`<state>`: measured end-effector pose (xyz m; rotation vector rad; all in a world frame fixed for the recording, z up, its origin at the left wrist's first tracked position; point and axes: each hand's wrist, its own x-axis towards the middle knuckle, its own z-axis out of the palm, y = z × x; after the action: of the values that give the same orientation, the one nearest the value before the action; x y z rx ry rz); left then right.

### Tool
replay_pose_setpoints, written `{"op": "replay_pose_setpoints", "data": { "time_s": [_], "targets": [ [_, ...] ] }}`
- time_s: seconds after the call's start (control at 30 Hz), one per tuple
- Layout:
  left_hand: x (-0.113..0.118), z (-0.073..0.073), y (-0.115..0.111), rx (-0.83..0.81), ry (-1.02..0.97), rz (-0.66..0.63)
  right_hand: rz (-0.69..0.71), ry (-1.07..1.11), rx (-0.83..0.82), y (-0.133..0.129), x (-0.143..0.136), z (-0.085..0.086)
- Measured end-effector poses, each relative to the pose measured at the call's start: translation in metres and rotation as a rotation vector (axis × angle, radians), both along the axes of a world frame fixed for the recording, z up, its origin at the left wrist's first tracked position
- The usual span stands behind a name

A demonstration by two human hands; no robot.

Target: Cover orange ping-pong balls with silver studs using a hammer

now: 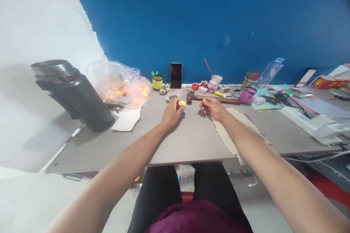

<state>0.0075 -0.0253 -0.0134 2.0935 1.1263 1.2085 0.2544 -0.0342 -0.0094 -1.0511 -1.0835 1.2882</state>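
Orange round item point(182, 103) in left hand point(172, 112)

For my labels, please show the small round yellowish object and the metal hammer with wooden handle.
Small round yellowish object point(182, 103): head view, top surface.
Metal hammer with wooden handle point(227, 100): head view, handle.

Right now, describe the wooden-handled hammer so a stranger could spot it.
Find the grey tabletop below the blue wall. Beyond the bare right hand lies the hammer, dark head leftward. Its long brown handle sets it apart from the short yellow tube behind it.
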Motion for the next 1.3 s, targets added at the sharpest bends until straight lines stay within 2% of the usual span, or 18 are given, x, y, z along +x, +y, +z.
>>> {"op": "replay_pose_setpoints", "data": {
  "time_s": [0.17, 0.27, 0.33, 0.43, 0.5, 0.63, 0.73, 0.87, 0.97, 1.07, 1.3],
  "targets": [
    [0.001, -0.003, 0.006, -0.011, -0.049, -0.012, -0.046, 0.035, -0.032, 0.004, -0.016, 0.002],
    [-0.002, -0.003, 0.009, -0.059, -0.099, -0.008, -0.063, 0.072, -0.089, 0.008, -0.029, 0.012],
    [-0.004, -0.003, 0.009, -0.113, -0.159, 0.005, -0.019, 0.045, -0.104, 0.011, -0.040, 0.024],
    [-0.007, -0.001, 0.007, -0.173, -0.271, 0.012, 0.138, -0.026, -0.024, 0.016, -0.061, 0.041],
    [-0.009, 0.003, 0.005, -0.211, -0.318, -0.014, 0.201, -0.019, 0.000, 0.019, -0.076, 0.047],
    [-0.013, 0.016, 0.002, -0.326, -0.326, -0.076, 0.183, -0.002, -0.013, 0.025, -0.093, 0.036],
    [-0.012, 0.024, 0.005, -0.431, -0.323, -0.103, 0.155, 0.045, -0.055, 0.027, -0.090, 0.020],
    [-0.009, 0.024, 0.009, -0.591, -0.436, -0.134, 0.134, 0.189, -0.107, 0.024, -0.080, 0.008],
    [-0.014, 0.020, 0.013, -0.725, -0.625, -0.213, 0.154, 0.236, -0.108, 0.021, -0.077, 0.010],
    [-0.022, 0.018, 0.017, -0.893, -0.723, -0.317, 0.194, 0.262, -0.148, 0.019, -0.078, 0.015],
    [-0.026, 0.018, 0.024, -1.011, -0.834, -0.322, 0.208, 0.272, -0.179, 0.019, -0.077, 0.017]
  ]
}}
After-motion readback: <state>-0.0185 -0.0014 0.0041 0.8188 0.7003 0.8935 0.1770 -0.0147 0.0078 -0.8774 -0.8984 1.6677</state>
